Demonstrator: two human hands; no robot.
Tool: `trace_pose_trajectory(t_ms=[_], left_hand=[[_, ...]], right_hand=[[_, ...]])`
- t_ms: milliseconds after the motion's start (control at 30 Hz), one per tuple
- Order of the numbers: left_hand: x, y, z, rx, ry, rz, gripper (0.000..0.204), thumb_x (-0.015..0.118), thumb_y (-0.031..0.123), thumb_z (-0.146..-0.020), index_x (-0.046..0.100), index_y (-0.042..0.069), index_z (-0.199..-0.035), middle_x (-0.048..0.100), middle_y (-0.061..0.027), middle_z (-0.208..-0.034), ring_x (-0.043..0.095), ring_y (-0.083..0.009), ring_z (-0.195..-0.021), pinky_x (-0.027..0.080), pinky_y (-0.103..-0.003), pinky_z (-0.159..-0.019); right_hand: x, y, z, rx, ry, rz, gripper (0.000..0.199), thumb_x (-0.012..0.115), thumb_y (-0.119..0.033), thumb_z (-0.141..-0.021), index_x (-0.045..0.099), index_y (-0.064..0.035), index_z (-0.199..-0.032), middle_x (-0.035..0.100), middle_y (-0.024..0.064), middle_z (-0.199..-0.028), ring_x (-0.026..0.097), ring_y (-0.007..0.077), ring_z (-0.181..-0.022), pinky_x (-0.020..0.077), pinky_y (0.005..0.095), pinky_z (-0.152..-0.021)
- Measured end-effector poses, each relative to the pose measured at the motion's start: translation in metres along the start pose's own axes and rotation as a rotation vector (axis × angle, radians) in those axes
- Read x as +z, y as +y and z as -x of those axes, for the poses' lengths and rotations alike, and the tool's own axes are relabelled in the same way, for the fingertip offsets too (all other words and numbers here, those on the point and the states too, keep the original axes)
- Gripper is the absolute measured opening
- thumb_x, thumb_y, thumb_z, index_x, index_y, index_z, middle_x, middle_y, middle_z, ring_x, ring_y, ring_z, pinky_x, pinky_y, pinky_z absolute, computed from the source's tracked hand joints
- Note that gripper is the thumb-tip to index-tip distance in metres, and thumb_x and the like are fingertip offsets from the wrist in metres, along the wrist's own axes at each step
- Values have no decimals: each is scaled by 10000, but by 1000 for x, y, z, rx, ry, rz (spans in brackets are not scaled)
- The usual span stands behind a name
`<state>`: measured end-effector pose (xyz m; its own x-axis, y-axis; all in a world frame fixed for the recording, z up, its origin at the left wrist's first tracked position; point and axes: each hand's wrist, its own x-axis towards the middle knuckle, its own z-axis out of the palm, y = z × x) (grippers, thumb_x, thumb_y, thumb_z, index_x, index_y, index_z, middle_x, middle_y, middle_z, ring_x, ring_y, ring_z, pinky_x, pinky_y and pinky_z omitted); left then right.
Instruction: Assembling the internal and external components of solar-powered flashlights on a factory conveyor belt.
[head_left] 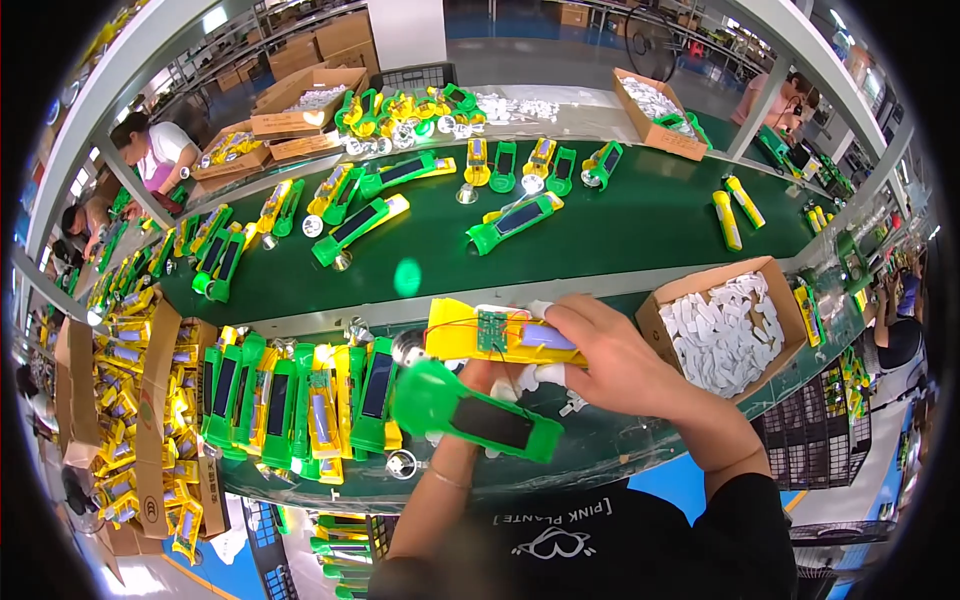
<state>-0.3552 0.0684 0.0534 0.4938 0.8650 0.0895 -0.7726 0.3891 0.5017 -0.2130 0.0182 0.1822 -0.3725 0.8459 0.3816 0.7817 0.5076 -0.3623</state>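
Right hand (610, 365) fingers clamped on yellow flashlight half (500, 337), left hand (478, 378) gripped green flashlight shell (478, 415) at 6 o'clock, green table (640, 225) beyond.

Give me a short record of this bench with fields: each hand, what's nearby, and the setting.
Left hand: grips the green torch half, dark panel facing up
Right hand: presses on the yellow torch half, its circuit board exposed
Near left: row of green and yellow shells
Near right: cardboard box of white parts
Setting: green conveyor belt, other people working around it
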Motion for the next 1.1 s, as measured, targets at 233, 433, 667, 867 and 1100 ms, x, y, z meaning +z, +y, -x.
trace_pose_trajectory(t_ms=[233, 433, 667, 867, 1100], left_hand=[[19, -3, -4, 237, -178, -36, 538, 534, 364, -837, 349, 63, -1242, 416, -114, -1231, 392, -226, -1165, 328, -406, -983], [-8, -22, -22, 52, 2, 98, 473, 624, 339, -775, 449, 53, -1109, 518, -132, -1105, 484, -280, -1062, 381, -436, -930], [-8, -41, -31, 263, -5, -21, 437, 625, 284, -782, 434, 39, -1090, 532, -144, -984, 545, -294, -930, 462, -462, -808], [-12, -38, -25, 80, -7, 55, 396, 567, 301, -824, 424, 57, -1101, 520, -129, -996, 533, -279, -949, 448, -480, -825], [-10, -21, -8, -8, -75, 356, 484, 409, 428, -878, 359, 93, -1223, 509, -66, -1005, 502, -195, -909, 409, -406, -846]], right_hand=[[24, 7, 3, 34, 53, 24, 479, 645, -10, -618, 482, 11, -1068, 437, 156, -1054, 464, 331, -974, 421, 362, -801], [36, -50, -6, -422, 122, -18, 447, 643, -110, -628, 524, -60, -1056, 456, 130, -1058, 457, 287, -1027, 387, 427, -845], [103, -57, -38, -422, -459, 404, 277, 623, -144, -601, 588, -47, -859, 526, 126, -931, 512, 289, -881, 440, 412, -760], [93, -59, -64, -559, -905, 286, 217, 608, -90, -577, 572, -16, -779, 520, 126, -871, 520, 249, -784, 485, 363, -574], [30, 9, -52, 26, 427, -536, 215, 535, 12, -743, 530, -49, -949, 510, 56, -928, 512, 151, -866, 438, 296, -742]])
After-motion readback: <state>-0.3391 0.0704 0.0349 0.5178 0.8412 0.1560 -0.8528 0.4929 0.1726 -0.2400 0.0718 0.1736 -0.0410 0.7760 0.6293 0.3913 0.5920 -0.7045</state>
